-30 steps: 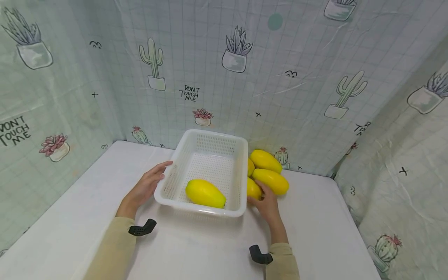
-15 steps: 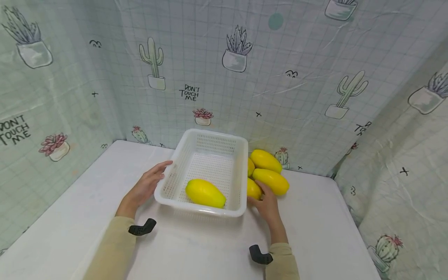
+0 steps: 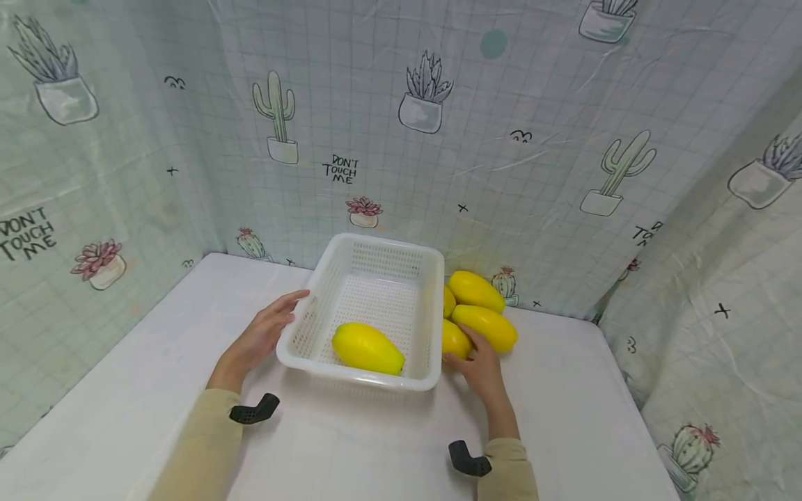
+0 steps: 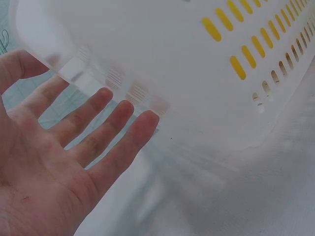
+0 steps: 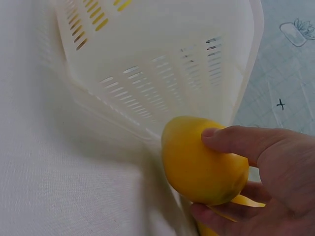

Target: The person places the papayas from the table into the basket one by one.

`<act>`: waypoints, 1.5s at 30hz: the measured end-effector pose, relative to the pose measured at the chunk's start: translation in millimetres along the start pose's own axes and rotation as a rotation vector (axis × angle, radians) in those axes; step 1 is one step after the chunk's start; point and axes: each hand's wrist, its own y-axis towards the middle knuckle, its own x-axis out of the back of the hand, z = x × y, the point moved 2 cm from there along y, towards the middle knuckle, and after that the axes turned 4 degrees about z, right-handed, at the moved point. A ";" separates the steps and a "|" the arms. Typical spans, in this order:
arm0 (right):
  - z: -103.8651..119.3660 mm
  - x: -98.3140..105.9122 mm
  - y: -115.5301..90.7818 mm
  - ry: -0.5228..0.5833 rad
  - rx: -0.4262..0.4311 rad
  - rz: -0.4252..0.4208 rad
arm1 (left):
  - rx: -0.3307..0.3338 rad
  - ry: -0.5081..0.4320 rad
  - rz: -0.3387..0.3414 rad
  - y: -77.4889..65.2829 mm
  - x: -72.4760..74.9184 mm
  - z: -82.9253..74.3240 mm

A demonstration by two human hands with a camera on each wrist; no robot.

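A white perforated plastic basket (image 3: 388,296) stands on the table, with one yellow mango (image 3: 367,348) lying inside near its front wall. My left hand (image 3: 260,339) is at the basket's left side. In the left wrist view its fingers (image 4: 140,132) are extended, tips right at the basket wall. My right hand (image 3: 481,365) grips another mango (image 5: 202,160) beside the basket's right wall, thumb on one side and fingers on the other. The basket rim hides part of this mango in the head view.
Two mangoes, one at the back (image 3: 476,291) and one in front of it (image 3: 485,327), lie right of the basket; another (image 3: 448,301) is partly hidden by its rim. A cactus-print cloth (image 3: 401,139) hangs behind the white table (image 3: 351,445).
My right hand and the mango in it have shifted very slightly to the right. The left hand and the basket stay as they were.
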 end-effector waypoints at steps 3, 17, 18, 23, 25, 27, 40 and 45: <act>0.8 1.7 -0.9 0.004 -0.002 0.003 | 0.005 -0.009 -0.003 -1.1 -1.8 -0.7; 7.7 9.4 -3.3 0.014 0.002 -0.010 | -0.003 -0.020 0.008 -7.7 -10.1 -16.7; 8.4 10.1 -3.4 0.015 0.003 -0.013 | -0.001 -0.020 0.010 -7.9 -10.6 -18.1; 11.1 13.2 -3.7 0.018 0.016 -0.021 | 0.026 -0.047 0.006 -6.8 -10.5 -19.9; 11.5 14.1 -3.6 0.015 0.018 -0.023 | 0.032 -0.053 0.006 -6.1 -10.2 -19.6; 11.6 14.8 -3.5 0.013 0.017 -0.026 | 0.031 -0.057 0.006 -5.8 -10.4 -19.6; 20.1 22.4 -6.2 0.033 0.027 -0.059 | 0.021 -0.026 0.002 -5.8 -10.0 -21.1; 22.0 25.4 -6.6 0.043 0.012 -0.064 | 0.041 -0.043 0.001 -5.5 -8.5 -18.9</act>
